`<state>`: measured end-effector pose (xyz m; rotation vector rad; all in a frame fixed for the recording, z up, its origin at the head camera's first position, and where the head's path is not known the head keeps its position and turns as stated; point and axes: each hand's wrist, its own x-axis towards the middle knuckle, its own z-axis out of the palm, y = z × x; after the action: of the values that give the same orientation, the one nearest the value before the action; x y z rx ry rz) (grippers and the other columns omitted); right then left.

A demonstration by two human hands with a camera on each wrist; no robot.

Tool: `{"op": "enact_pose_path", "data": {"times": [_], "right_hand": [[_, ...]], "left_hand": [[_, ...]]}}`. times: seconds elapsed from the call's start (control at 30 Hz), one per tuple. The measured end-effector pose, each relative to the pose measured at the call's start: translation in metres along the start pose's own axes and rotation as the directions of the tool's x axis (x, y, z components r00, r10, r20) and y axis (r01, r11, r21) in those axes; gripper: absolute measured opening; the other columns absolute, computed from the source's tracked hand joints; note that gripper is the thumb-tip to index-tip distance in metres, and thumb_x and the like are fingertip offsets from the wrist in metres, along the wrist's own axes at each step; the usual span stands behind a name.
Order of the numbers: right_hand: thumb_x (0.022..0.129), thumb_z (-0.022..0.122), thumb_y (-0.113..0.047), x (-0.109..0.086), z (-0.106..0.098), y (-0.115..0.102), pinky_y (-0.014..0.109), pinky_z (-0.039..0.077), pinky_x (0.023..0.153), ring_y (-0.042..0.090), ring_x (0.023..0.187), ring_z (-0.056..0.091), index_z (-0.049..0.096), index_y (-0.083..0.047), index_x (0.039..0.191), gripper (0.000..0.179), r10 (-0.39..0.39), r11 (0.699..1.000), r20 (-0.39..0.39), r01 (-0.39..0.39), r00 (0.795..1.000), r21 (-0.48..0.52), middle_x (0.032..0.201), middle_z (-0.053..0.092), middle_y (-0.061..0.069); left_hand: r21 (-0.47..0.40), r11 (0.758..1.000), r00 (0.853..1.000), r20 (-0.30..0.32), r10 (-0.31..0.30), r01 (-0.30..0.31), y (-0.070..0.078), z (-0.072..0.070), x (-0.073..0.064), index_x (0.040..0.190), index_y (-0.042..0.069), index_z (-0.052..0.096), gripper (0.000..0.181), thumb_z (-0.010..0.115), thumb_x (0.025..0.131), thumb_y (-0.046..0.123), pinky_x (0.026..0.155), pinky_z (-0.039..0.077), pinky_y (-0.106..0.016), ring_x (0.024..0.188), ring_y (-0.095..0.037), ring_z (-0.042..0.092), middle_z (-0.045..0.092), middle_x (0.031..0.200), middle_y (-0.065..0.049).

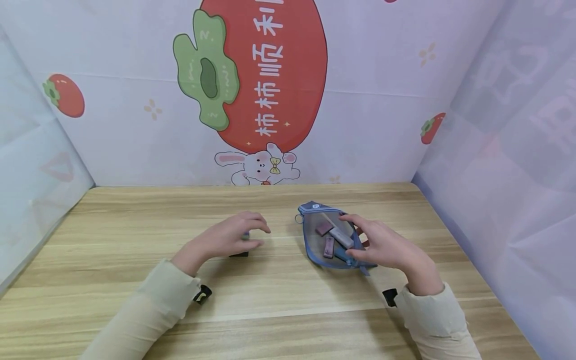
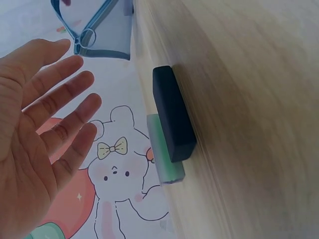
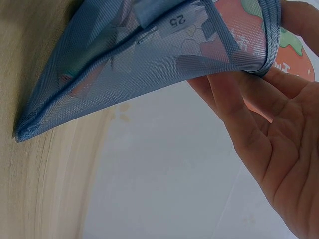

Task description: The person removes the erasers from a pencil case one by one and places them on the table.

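Observation:
A blue zippered mesh pouch (image 1: 317,240) lies on the table right of the middle, with several small purple, grey and blue blocks (image 1: 340,237) showing through its mesh. My right hand (image 1: 382,245) holds the pouch at its right edge; in the right wrist view the fingers lie behind the mesh (image 3: 134,84) and that end is raised. My left hand (image 1: 231,236) is over the table with fingers apart and nothing in them. Below it, in the left wrist view, a black block (image 2: 172,114) stands beside a green block (image 2: 164,149); the hand mostly hides both in the head view.
The wood-grain table (image 1: 279,300) meets a pale printed back sheet (image 1: 360,135) at its far edge. Similar sheets rise at the left and right sides. A ring (image 1: 299,218) hangs at the pouch's left corner.

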<state>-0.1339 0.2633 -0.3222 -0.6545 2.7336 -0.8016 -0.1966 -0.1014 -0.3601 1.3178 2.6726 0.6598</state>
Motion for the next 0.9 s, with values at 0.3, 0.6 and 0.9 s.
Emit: {"op": "enact_pose_path", "data": {"times": [0.3, 0.6, 0.9], "right_hand": [[0.088, 0.074, -0.016, 0.000, 0.000, 0.000, 0.030, 0.057, 0.075, 0.028, 0.103, 0.064, 0.038, -0.003, 0.148, 0.071, 0.003, 1.000, -0.003, -0.003, 1.000, 0.000, 0.110, 0.065, 0.014], [0.088, 0.074, -0.018, 0.000, 0.001, 0.000, 0.029, 0.057, 0.076, 0.030, 0.108, 0.062, 0.039, -0.005, 0.148, 0.069, -0.004, 1.000, -0.007, 0.004, 1.000, 0.003, 0.116, 0.064, 0.014], [0.088, 0.073, -0.016, 0.001, 0.000, 0.001, 0.027, 0.057, 0.076, 0.031, 0.109, 0.062, 0.039, -0.004, 0.148, 0.070, -0.014, 1.000, -0.001, 0.014, 1.000, 0.008, 0.116, 0.063, 0.015]], "left_hand": [[-0.032, 0.999, 1.000, -0.008, 0.006, -0.007, 0.006, 0.003, 0.008, 0.119, 0.009, 0.070, 0.029, 0.068, 0.093, 0.023, 0.104, 0.048, -0.043, 0.117, -0.022, 0.059, 0.065, 0.122, -0.003], [-0.033, 0.996, 0.996, -0.032, 0.081, -0.082, 0.006, 0.011, 0.019, 0.116, 0.008, 0.070, 0.028, 0.068, 0.092, 0.020, 0.104, 0.048, -0.041, 0.114, -0.021, 0.059, 0.066, 0.119, -0.003], [-0.042, 0.990, 0.989, -0.055, 0.134, -0.137, 0.013, 0.016, 0.030, 0.117, 0.007, 0.070, 0.029, 0.070, 0.091, 0.019, 0.104, 0.048, -0.040, 0.114, -0.020, 0.060, 0.066, 0.118, -0.003]]}}
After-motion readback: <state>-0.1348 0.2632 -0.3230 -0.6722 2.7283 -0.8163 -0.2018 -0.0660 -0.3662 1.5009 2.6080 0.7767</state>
